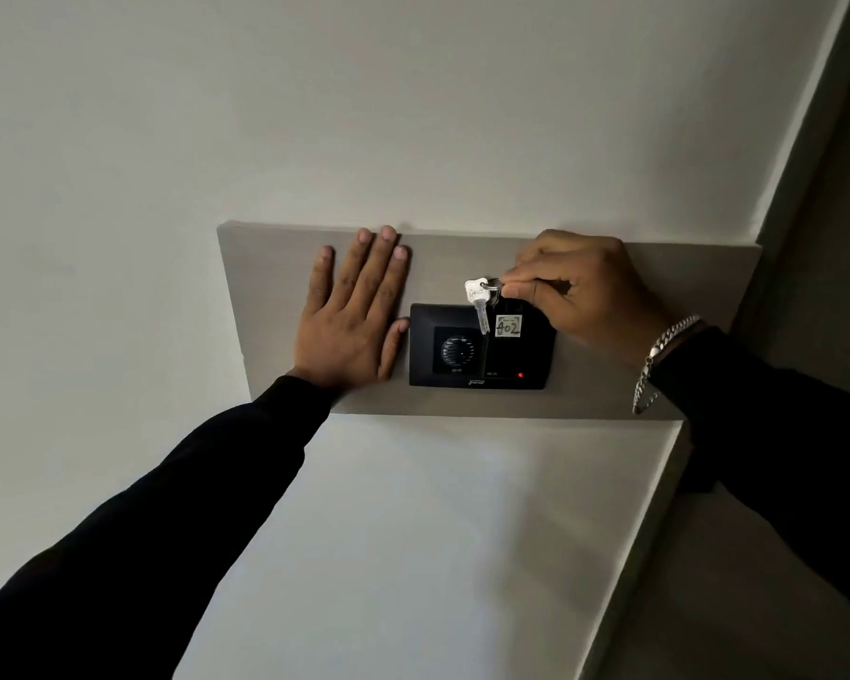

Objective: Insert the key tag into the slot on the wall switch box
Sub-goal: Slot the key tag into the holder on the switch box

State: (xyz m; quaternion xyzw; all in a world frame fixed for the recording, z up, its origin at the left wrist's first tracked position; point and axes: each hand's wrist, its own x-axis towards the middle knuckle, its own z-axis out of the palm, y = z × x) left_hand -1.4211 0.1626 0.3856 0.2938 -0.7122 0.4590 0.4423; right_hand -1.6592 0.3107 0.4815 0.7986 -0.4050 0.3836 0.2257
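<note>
Dim room, plain white wall (364, 115) with a grey wood-look panel (609, 385) mounted flat on it; darker wall or door edge at far right. Black switch box (428, 336) sits mid-panel: round grille dial on its left half, small red LED (520, 374) lit low on the right half. Left hand (352, 316) lies flat on the panel, fingers spread, thumb touching the box's left edge. Right hand (590, 292) is above the box's right half, thumb and forefinger pinched on the key ring. Silver key (478, 301) dangles from the ring over the box face. Key tag (508, 326) (black, white label reads "402") hangs directly below the pinch, flat against the box's right half. Whether it sits in the slot: cannot tell. Chain bracelet (658, 355) on right wrist, black sleeves.
</note>
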